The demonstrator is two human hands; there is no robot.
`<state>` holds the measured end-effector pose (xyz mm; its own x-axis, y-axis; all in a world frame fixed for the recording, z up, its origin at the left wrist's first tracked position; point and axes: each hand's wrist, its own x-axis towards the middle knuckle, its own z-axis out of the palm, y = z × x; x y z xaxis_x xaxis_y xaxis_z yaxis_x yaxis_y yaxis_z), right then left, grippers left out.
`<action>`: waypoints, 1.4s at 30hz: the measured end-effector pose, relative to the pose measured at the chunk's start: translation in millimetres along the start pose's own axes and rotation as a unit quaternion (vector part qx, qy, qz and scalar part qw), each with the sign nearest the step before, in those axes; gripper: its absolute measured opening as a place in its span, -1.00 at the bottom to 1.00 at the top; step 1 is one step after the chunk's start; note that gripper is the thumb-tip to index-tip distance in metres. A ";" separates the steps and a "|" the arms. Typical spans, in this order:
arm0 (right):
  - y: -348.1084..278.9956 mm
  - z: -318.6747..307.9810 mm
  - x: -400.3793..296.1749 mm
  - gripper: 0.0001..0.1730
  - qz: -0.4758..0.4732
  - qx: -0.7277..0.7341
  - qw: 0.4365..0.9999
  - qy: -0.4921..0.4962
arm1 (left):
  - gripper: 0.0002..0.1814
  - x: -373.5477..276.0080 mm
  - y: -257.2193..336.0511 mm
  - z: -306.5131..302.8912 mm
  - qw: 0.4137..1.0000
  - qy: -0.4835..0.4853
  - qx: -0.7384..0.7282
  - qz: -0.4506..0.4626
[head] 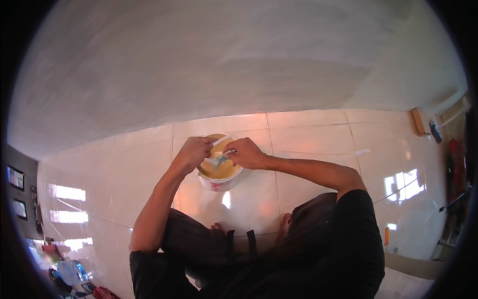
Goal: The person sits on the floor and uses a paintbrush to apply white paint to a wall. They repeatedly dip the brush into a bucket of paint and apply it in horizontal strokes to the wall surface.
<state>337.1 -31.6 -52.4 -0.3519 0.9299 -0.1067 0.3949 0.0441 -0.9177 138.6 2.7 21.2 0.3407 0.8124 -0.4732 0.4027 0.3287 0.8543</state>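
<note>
A white plastic bucket [219, 184] with printing on its side stands on the tiled floor before me, cream-yellow paint [228, 170] inside it. Above its left rim, my left hand [195, 152] grips a white strip, perhaps the bucket's handle [223, 140]. My right hand [245, 154], over the right side of the bucket, is closed on the handle of a paintbrush [216, 161]. The brush's pale bristles point left, over the paint; whether they touch it I cannot tell.
A bare grey wall [209, 71] rises behind the bucket. An orange-brown block [420, 122] and a dark blue item [435, 130] lie at the far right. An orange-handled tool [387, 238] is at lower right, a large blue water bottle [69, 272] at lower left.
</note>
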 end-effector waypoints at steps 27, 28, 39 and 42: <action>-17.8 1.6 -6.7 -0.81 -0.088 -0.346 0.932 0.063 | -0.61 11.5 -17.3 -5.0 0.999 0.025 -0.033 -0.024; -16.4 0.9 -3.7 -0.81 -0.075 -0.306 0.947 0.067 | -0.60 12.2 -18.4 -5.7 0.999 0.020 -0.039 -0.016; 13.7 -4.2 10.6 -0.70 -0.133 -0.330 0.932 0.075 | -0.60 10.6 -17.0 -2.7 0.998 0.021 -0.058 -0.029; 20.7 -4.7 6.3 -0.65 -0.198 -0.418 0.883 0.080 | -0.60 9.7 -16.1 -2.8 0.998 0.026 -0.042 -0.031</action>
<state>347.1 -23.1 -70.3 -0.5048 0.8183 0.2748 0.7797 0.5689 -0.2617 133.1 6.7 3.5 0.2718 0.8121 -0.5163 0.3477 0.4173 0.8396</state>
